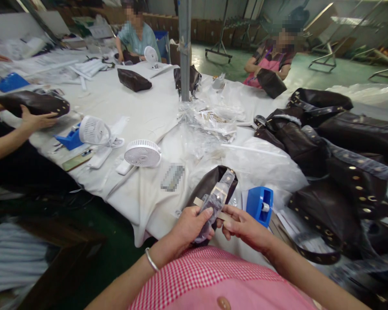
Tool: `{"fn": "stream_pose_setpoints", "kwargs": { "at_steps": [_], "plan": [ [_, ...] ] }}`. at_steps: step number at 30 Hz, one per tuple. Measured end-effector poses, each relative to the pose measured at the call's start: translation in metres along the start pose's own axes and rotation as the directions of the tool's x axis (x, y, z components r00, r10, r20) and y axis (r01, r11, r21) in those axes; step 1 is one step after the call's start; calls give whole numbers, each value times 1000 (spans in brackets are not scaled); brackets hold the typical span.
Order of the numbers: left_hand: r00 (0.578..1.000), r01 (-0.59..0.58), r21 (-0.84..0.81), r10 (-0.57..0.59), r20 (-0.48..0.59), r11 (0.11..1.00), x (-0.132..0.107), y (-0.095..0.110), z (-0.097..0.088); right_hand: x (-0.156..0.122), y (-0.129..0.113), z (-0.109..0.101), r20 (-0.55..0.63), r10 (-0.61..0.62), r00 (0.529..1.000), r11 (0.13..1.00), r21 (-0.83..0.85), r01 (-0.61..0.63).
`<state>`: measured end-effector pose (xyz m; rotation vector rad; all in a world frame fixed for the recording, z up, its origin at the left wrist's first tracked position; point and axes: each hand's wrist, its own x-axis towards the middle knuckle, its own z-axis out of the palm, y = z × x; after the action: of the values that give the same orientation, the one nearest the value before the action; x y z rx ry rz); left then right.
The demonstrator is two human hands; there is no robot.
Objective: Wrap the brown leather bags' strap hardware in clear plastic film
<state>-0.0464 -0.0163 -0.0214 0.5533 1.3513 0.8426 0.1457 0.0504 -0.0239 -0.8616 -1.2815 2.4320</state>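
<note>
In front of my apron lies a dark brown leather bag, its strap wrapped in clear plastic and fitted with gold-coloured hardware. My left hand is closed round the wrapped strap, thumb on top. With its fingertips my right hand pinches a beige strip that lies across the strap; a beige end also shows on the left side near my left thumb. Whether both ends belong to one strip is hidden. Just right of the bag stands a blue tape dispenser.
Several brown bags are piled at the right. White fans stand on the cloth-covered table to the left. A metal post rises mid-table beside crumpled plastic. Co-workers handle bags at the left and across the table.
</note>
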Motion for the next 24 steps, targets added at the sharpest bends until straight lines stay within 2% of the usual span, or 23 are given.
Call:
{"fn": "stream_pose_setpoints", "kwargs": {
  "at_steps": [2,3,4,6,8,9,10,12,14,16,19,21,22,24],
  "plan": [
    [1000,10,5,-10,-25,1000,-2,4,-2,-13,-11,-2,-54,-103,993,950,-300,82],
    [999,12,7,-11,-31,1000,-3,6,-3,-18,-15,-3,-52,-174,983,872,-471,130],
    [999,11,10,-11,-30,1000,-3,7,-3,-21,-18,-4,-13,-256,967,745,-639,188],
    [1000,14,23,-13,-23,1000,-4,8,-3,-21,-25,-6,168,-394,904,373,-869,324],
    [1000,23,39,-22,-20,999,-3,7,-3,-14,-36,-5,388,-421,820,-1,-904,427],
    [999,29,49,-28,-23,998,-3,6,-3,-9,-43,-3,476,-394,786,-142,-877,460],
    [999,32,65,-30,-25,997,-3,6,-2,-4,-51,1,540,-345,767,-247,-841,481],
    [999,29,114,-25,-30,993,-3,5,-2,9,-68,11,605,-222,764,-355,-780,515],
    [1000,10,199,-4,-29,980,-4,4,-2,23,-82,21,622,-138,770,-354,-758,548],
    [999,-33,307,36,-3,951,-6,4,-2,38,-89,26,606,-106,789,-266,-781,565],
    [994,-111,431,92,65,896,-9,3,-4,58,-88,21,563,-60,824,20,-825,565],
    [990,-138,454,108,91,880,-12,2,-6,67,-82,14,556,-24,831,206,-811,548],
    [989,-143,450,113,94,882,-13,2,-7,69,-79,12,552,-19,833,268,-800,537],
    [991,-129,406,99,93,905,-15,2,-9,70,-74,9,523,-38,852,329,-798,505]
  ]
}}
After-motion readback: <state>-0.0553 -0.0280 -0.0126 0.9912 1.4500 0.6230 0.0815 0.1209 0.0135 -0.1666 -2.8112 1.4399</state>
